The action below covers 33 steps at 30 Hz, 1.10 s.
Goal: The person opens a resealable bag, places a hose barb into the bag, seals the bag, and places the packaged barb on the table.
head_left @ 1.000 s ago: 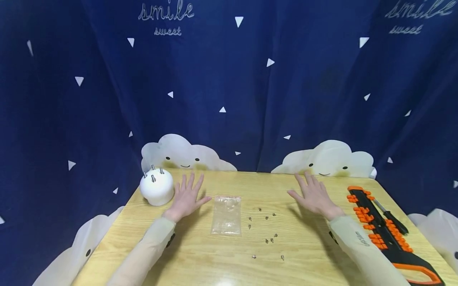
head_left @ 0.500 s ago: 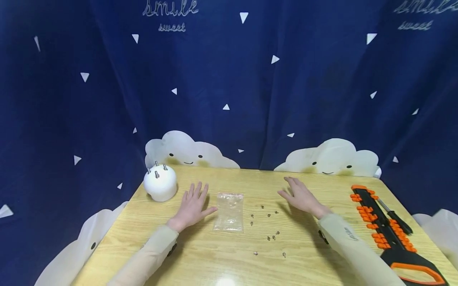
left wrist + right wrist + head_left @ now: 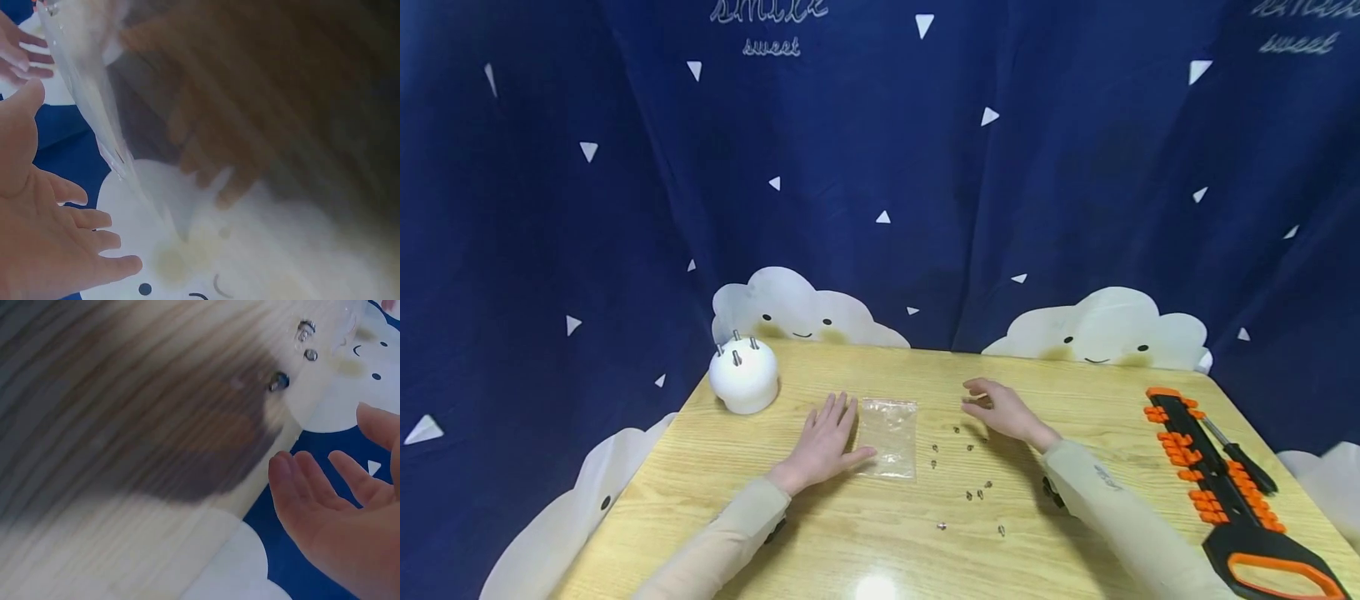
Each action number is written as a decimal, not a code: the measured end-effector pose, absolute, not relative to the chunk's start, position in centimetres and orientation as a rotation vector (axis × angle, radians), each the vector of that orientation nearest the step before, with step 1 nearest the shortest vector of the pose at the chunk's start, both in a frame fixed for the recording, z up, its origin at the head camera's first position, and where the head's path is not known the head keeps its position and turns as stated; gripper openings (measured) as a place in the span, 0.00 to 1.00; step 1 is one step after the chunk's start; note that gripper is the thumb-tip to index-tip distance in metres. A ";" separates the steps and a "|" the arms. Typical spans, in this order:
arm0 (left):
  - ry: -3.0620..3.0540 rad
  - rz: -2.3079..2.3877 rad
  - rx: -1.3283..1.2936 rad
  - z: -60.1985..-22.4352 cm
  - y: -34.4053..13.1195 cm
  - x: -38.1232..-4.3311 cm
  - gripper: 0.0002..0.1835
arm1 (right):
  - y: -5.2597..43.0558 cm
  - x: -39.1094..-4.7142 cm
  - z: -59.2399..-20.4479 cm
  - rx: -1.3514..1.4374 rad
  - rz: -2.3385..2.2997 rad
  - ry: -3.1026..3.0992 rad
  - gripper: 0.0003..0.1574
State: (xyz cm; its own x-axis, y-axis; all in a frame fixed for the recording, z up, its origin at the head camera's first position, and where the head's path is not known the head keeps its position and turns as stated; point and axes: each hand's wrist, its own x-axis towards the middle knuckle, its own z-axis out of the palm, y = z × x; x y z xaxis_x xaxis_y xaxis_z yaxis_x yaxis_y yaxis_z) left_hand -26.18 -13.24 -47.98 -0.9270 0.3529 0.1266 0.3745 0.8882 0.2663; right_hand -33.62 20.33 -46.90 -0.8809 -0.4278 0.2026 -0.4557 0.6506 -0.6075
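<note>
A clear zip bag (image 3: 891, 446) lies flat on the wooden table. My left hand (image 3: 823, 446) is at its left side with fingers straight and spread, the thumb overlapping the bag's edge in the head view. The left wrist view shows that palm (image 3: 56, 244) holding nothing, near the shiny bag edge (image 3: 87, 94). Small metal screws (image 3: 969, 495) lie scattered right of the bag. My right hand (image 3: 1006, 414) hovers by the farthest of them, fingers loosely bent. In the right wrist view its fingers (image 3: 284, 487) hold nothing, and several screws (image 3: 279, 381) lie beyond.
A white rounded object (image 3: 743, 383) with several upright metal posts stands at the back left. On the right lies a long black holder (image 3: 1217, 475) with orange clips and a looped handle, a screwdriver (image 3: 1247, 467) beside it. A dark blue curtain (image 3: 880, 167) hangs behind the table.
Both hands have moved inward: the left toward the bag, the right leftward toward the screws. The right fingers have gone from spread to bent. The head view has shifted slightly.
</note>
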 end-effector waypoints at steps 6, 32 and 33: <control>-3.012 -0.460 -0.615 -47.8 -12.4 -25.7 0.51 | 19.1 -34.0 -47.3 0.765 1.106 -2.854 0.24; -3.116 -0.390 -0.703 -47.7 -11.5 -24.8 0.47 | 13.1 -36.4 -47.3 0.736 1.121 -2.979 0.16; -3.119 -0.389 -0.704 -47.7 -11.5 -24.8 0.47 | 12.9 -36.5 -47.3 0.734 1.120 -2.983 0.16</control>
State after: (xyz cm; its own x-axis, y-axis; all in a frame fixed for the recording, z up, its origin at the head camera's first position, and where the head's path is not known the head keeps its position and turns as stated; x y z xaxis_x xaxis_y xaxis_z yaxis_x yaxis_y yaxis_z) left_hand -24.80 -11.48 -47.74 -0.9015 0.4321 -0.0244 0.4129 0.8755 0.2510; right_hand -36.51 12.92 -47.29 -0.8914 -0.4517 0.0365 -0.3641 0.6660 -0.6511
